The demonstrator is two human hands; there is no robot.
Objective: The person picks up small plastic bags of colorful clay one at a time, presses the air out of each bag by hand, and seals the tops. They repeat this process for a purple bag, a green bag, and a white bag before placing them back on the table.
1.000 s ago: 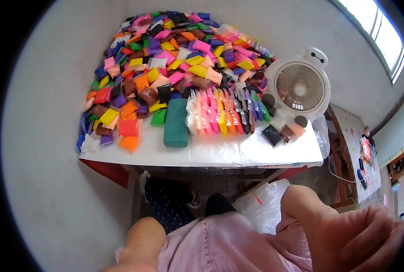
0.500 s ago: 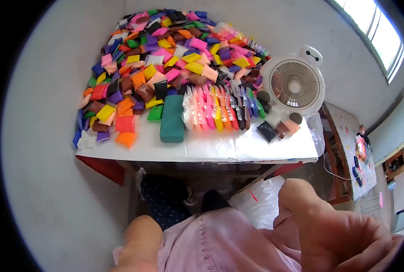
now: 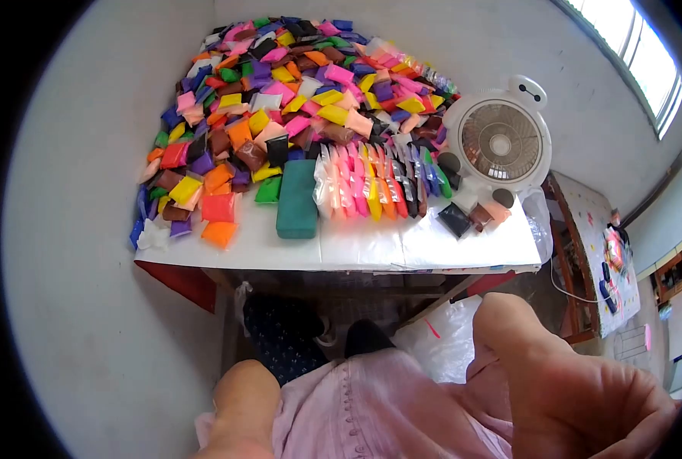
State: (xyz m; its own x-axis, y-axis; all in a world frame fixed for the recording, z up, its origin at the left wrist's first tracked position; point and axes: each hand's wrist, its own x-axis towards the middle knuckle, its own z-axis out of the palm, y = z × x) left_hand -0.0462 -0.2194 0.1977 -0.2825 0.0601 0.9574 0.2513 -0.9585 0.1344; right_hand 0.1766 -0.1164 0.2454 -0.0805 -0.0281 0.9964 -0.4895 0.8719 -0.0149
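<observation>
Staying out of frame, L hand's grip can't be told; packet heap [image 3: 280,94], green block [image 3: 297,200] and packet row [image 3: 375,182] sit unmoved on tbl [image 3: 356,251], so handling looks paused; R hand [image 3: 608,407] dips slightly, fingers part-curled, contents unclear.

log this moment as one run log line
left hand: out of view | right hand: lower right, grip unclear | table: green block beside packet row, packet pile behind, fan right
</observation>
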